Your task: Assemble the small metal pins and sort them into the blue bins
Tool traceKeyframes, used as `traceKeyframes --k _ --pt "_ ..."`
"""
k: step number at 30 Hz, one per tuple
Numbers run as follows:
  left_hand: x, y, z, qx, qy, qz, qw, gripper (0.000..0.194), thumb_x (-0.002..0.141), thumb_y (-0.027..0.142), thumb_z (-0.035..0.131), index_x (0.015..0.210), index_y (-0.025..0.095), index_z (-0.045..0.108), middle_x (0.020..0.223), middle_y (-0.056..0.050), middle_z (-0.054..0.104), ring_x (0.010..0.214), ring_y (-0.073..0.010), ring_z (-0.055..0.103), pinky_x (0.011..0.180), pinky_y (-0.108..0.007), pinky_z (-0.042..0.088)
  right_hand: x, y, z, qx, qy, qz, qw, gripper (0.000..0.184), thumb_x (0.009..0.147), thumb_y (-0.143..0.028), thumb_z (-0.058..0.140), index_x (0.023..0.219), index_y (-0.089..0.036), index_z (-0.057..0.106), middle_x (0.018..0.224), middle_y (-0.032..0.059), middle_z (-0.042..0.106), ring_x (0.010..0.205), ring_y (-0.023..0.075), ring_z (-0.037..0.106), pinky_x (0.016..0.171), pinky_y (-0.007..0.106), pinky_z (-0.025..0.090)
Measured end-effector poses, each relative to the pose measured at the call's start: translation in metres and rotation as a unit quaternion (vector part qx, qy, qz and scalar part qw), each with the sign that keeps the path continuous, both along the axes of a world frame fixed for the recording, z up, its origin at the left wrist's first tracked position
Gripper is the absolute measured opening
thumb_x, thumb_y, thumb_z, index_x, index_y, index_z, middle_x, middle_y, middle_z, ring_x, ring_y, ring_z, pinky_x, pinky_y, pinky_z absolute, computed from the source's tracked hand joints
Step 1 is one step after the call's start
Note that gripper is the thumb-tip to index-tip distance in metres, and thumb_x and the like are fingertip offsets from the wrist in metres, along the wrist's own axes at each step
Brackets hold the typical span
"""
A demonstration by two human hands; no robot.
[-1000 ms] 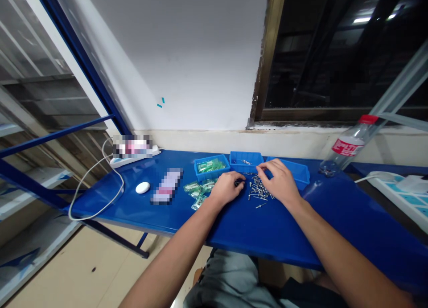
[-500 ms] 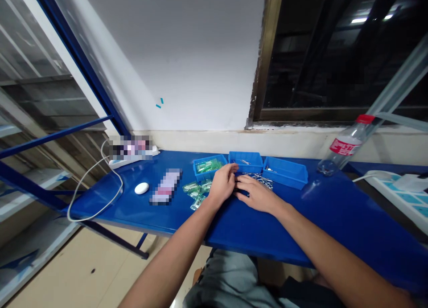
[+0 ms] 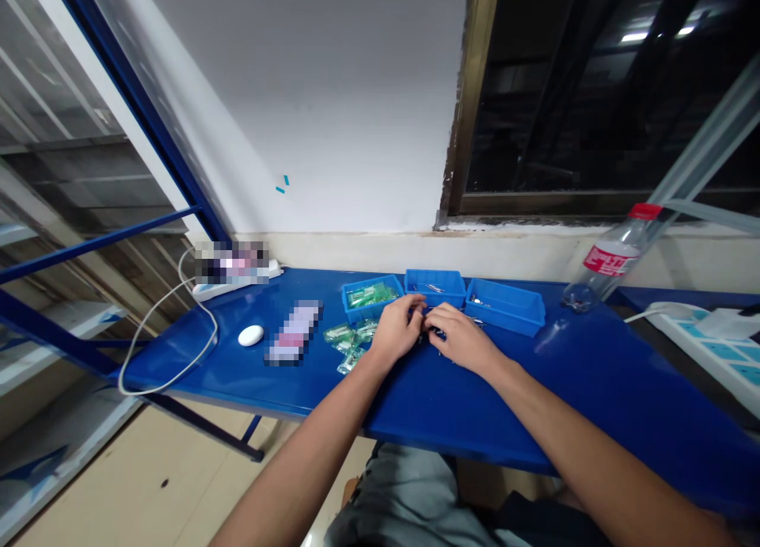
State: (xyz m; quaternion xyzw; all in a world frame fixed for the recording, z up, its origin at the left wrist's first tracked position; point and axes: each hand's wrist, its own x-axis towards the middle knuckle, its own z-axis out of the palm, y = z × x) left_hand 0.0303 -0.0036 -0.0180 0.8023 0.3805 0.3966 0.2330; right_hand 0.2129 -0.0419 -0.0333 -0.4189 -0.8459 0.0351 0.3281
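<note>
My left hand [image 3: 397,329] and my right hand [image 3: 458,337] meet on the blue table [image 3: 451,396], fingertips together over a small dark part [image 3: 428,333] that I cannot make out well. Both hands are curled in a pinch. They cover most of a heap of small metal pins. Just behind them stand three blue bins: the left bin [image 3: 370,297] holds green clear pieces, the middle bin [image 3: 435,286] a few pins, the right bin [image 3: 505,305] little that I can see. Loose green clear pieces [image 3: 347,340] lie left of my left hand.
A white oval object [image 3: 251,335] and a blurred flat item [image 3: 294,331] lie at the left, with a white cable [image 3: 178,325] and power strip [image 3: 234,282]. A plastic bottle [image 3: 606,264] leans at the right by the sill. Another white power strip [image 3: 709,349] sits far right.
My right hand has left the pin heap and moved left to meet my left hand; the fingertips of both now close together over the small dark part.
</note>
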Motion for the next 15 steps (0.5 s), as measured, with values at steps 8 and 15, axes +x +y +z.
traceKeyframes --k 8,15 --pt "-0.001 -0.004 0.009 0.039 0.043 -0.018 0.998 0.029 0.105 0.024 0.048 0.113 0.020 0.075 0.114 -0.008 0.079 0.108 -0.0236 0.073 0.102 -0.036 0.055 0.001 0.001 0.004 -0.006 0.130 -0.013 0.991 0.021 0.098 -0.014 0.054 0.106 -0.025 0.070 0.109 0.0079 0.069 0.094 0.0239 0.067 0.088 0.042 0.058" --pt "0.000 -0.011 0.016 0.003 0.029 -0.035 0.999 0.034 0.105 0.038 0.053 0.122 0.020 0.076 0.117 -0.007 0.080 0.100 -0.0235 0.076 0.089 -0.030 0.057 0.004 0.000 0.010 -0.008 0.196 -0.061 0.979 0.017 0.098 -0.021 0.057 0.107 -0.025 0.071 0.106 0.0079 0.067 0.086 0.0223 0.067 0.080 0.038 0.060"
